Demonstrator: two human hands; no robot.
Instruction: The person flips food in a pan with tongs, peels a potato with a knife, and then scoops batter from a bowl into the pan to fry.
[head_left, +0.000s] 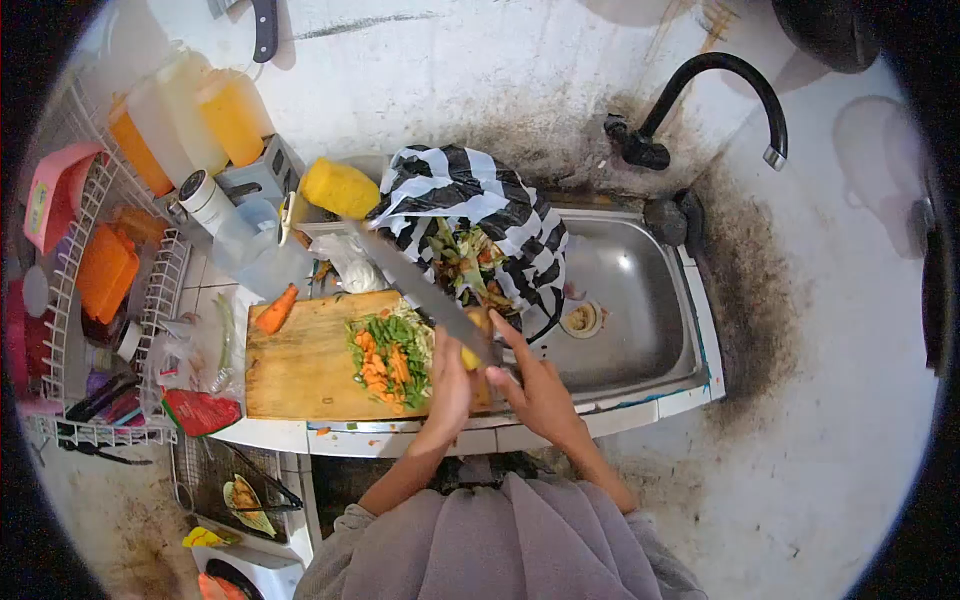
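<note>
A large knife (425,290) slants up and left over the right part of the wooden cutting board (290,365), its near end at my right hand (535,395). My right hand's fingers are closed around the knife's near end and a yellowish piece of food (475,335). On the other side of that piece, my left hand (450,380) grips it. Chopped carrot (385,365) and sliced greens (410,335) lie on the board, left of my hands. A carrot piece (277,310) rests at the board's upper left. Beyond my hands, a striped plastic bag (510,205) holds vegetable scraps (465,255).
The metal sink (640,300) is to the right, below a black faucet (715,70). A white dish rack (160,330) stands at the left. Bottles (190,115), a clear jug (255,250) and a yellow container (340,188) stand behind the board.
</note>
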